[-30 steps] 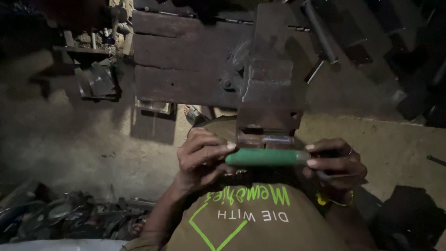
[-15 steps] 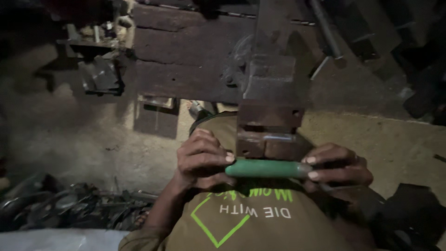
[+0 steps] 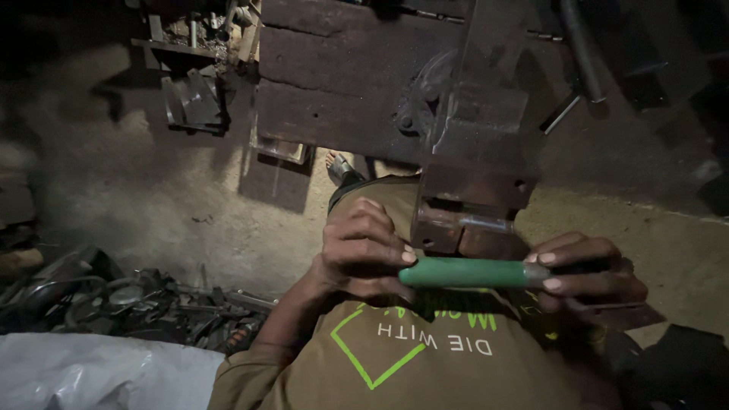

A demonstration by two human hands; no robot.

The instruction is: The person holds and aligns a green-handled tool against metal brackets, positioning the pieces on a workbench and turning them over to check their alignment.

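vise: (image 3: 474, 182) big rusty iron block, centre frame, rough, rigid.
scrap heap: (image 3: 114, 300) dark tangled metal, lower left.
green handle: (image 3: 463, 273) smooth round bar, level below the vise; likely stiff, light, slick; grip the ends.
left hand: (image 3: 361, 250) fingers pinch its left end.
right hand: (image 3: 588, 269) fingers pinch the right end.

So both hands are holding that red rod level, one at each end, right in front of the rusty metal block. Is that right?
Not quite: the rod is green, not red. The head view shows it plainly. The rest stands: the left hand grips one end and the right hand the other, holding it level just in front of the rusty metal block.
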